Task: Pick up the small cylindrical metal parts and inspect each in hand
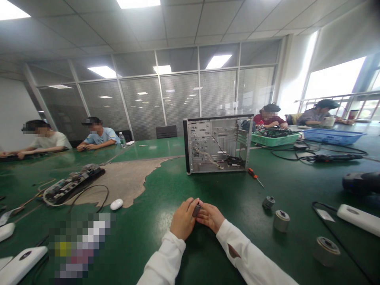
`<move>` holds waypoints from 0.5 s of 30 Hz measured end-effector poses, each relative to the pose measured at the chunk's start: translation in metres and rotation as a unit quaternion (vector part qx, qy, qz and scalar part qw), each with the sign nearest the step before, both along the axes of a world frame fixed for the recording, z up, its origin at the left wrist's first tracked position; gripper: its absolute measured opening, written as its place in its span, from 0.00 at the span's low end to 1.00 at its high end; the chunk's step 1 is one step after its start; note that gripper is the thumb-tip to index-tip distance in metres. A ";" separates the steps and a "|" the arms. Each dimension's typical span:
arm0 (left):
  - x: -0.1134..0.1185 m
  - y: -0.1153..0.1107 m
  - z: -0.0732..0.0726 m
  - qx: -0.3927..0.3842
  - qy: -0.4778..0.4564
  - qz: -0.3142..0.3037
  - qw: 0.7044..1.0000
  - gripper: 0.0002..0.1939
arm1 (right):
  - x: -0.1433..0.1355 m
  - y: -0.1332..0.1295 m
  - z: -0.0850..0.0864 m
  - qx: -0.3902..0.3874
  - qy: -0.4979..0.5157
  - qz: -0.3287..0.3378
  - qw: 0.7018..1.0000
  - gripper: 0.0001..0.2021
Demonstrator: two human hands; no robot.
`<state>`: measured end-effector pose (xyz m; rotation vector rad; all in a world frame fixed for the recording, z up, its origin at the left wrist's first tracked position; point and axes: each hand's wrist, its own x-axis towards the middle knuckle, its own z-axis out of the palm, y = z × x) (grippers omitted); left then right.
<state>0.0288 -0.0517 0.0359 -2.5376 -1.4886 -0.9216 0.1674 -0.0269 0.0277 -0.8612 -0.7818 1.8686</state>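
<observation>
Near the middle of the green table, my left hand point(184, 218) and my right hand point(210, 217) meet around a small grey cylindrical part point(196, 209). The fingers of both hands are closed on it, and they cover much of its surface. To the right stand a small metal part point(268, 202), a grey cylinder point(282, 221) and a larger grey cylinder point(326, 251). An orange-handled screwdriver point(255, 177) lies beyond my hands, beside the open computer case point(218, 146).
A circuit assembly point(74, 184) and a white mouse-like object point(116, 204) are on the left. At the back right are a green basket point(276, 139), a blue basket point(334, 136) and black cables. White power strips point(360, 219) lie near both sides. Several people sit around the table.
</observation>
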 end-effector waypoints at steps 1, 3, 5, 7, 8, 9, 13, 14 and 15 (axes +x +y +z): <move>0.000 0.000 0.000 -0.005 -0.004 -0.004 1.000 0.31 | 0.000 0.001 0.000 -0.009 0.001 0.003 1.000 0.16; 0.001 0.000 0.001 -0.014 -0.012 -0.013 1.000 0.32 | 0.001 0.003 0.000 -0.032 0.006 0.010 0.999 0.15; 0.001 -0.001 0.002 -0.023 -0.025 -0.021 0.999 0.34 | 0.002 0.005 0.000 -0.054 0.017 0.017 0.998 0.13; 0.002 -0.001 0.003 -0.029 -0.049 -0.025 0.998 0.35 | 0.004 0.007 -0.001 -0.070 0.033 0.025 0.997 0.12; 0.003 -0.001 0.003 -0.032 -0.066 -0.026 0.997 0.35 | 0.005 0.007 -0.001 -0.075 0.043 0.030 0.996 0.12; 0.004 -0.001 0.002 -0.037 -0.087 -0.027 0.995 0.35 | 0.006 0.008 0.000 -0.078 0.054 0.034 0.995 0.12; 0.008 0.001 -0.008 -0.088 -0.225 -0.035 0.970 0.36 | 0.009 0.008 0.001 -0.083 0.090 0.034 0.992 0.12; 0.009 0.002 -0.011 -0.110 -0.265 -0.039 0.957 0.35 | 0.009 0.008 0.002 -0.082 0.094 0.030 0.992 0.12; 0.009 0.003 -0.014 -0.135 -0.302 -0.041 0.943 0.33 | 0.009 0.008 0.001 -0.081 0.095 0.024 0.992 0.12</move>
